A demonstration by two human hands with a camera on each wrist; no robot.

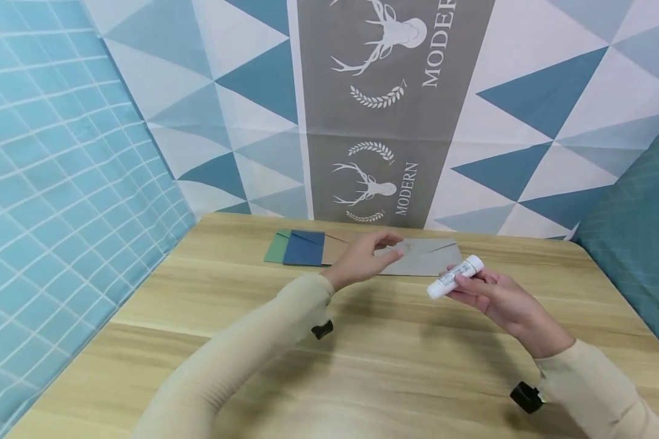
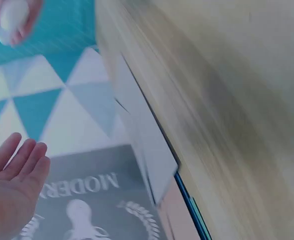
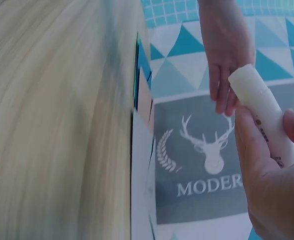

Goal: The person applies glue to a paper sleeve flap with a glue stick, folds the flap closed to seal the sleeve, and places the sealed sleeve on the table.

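Observation:
My right hand (image 1: 502,303) holds a white glue stick (image 1: 454,277) between thumb and fingers, tilted above the table. In the right wrist view the glue stick (image 3: 264,112) has small dark print and a rough white end pointing toward the other hand. My left hand (image 1: 363,257) hovers near the envelopes with relaxed, slightly bent fingers and nothing in them. The left wrist view shows this hand (image 2: 17,182) palm up to the camera. A grey envelope (image 1: 423,259) lies below and right of it. A tan envelope (image 1: 334,249) is partly hidden behind the left hand.
Left of the tan envelope, a blue envelope (image 1: 304,249) overlaps a green envelope (image 1: 276,247). All lie along the back of the wooden table (image 1: 384,360). A patterned cloth (image 1: 263,110) hangs behind the table, and a blue checked cloth (image 1: 49,183) stands at left.

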